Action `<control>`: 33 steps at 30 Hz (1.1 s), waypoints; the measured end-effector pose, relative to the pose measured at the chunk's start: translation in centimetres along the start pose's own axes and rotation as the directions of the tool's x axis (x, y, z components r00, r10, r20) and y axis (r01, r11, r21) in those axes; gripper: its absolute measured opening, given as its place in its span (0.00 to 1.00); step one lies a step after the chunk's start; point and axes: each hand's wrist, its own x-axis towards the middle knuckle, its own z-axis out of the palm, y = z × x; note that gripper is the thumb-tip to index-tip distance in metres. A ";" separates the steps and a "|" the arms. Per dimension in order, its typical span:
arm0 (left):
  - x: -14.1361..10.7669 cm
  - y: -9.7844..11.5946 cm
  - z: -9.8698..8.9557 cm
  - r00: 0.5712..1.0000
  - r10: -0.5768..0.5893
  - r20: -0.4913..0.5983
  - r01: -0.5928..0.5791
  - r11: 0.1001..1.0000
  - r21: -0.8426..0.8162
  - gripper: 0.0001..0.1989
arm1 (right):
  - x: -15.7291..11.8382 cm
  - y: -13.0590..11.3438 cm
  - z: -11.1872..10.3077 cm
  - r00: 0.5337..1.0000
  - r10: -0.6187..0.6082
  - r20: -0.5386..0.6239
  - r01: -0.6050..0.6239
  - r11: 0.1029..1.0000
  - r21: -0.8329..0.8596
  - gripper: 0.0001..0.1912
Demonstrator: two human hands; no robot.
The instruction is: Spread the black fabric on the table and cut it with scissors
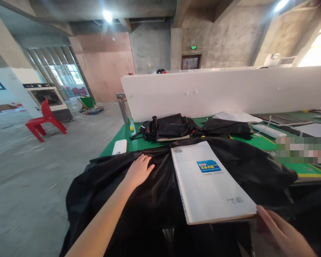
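A white book (211, 185) with a blue label lies on black cloth (155, 192) spread over the table's front edge. My left hand (141, 170) rests on the cloth to the left of the book, its fingers apart and holding nothing. At the book's near right corner is my right hand (279, 226), with its fingers closed on that corner. The undersides of its fingers are hidden.
Folded black items (173, 126) and a white phone-like object (120, 146) lie on the green table (109, 148). A small bottle (132, 127) stands by the white partition (189, 92). A white power strip (269, 130) is at right, a red chair (46, 119) at left.
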 end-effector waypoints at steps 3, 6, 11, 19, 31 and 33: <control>0.9 -1.7 1.1 0.992 -0.040 0.116 0.041 0.999 -0.003 0.30 | -2.5 -1.7 2.6 0.948 0.175 0.267 -0.288 0.828 0.481 0.23; 2.7 -2.8 2.3 0.984 -0.067 0.166 0.068 0.998 0.000 0.31 | -4.0 -3.8 4.7 0.939 0.236 0.249 -0.343 0.651 0.677 0.24; 5.4 -4.1 2.4 0.970 -0.035 0.240 0.035 0.999 0.006 0.36 | -4.9 -5.3 5.3 0.947 0.197 0.254 -0.321 0.591 0.740 0.25; 8.4 -5.8 0.2 0.939 0.027 0.342 -0.033 0.999 0.012 0.44 | -6.9 -5.8 3.9 0.965 0.130 0.228 -0.259 0.611 0.748 0.31; -4.6 8.9 0.4 0.834 0.547 0.077 -0.550 0.834 0.040 0.41 | -1.0 2.0 4.1 0.998 -0.032 -0.048 0.054 0.812 0.581 0.27; -6.8 10.7 1.3 0.783 0.618 0.075 -0.622 0.781 0.061 0.42 | -0.1 3.2 4.1 0.923 -0.325 -0.204 0.381 0.844 0.378 0.27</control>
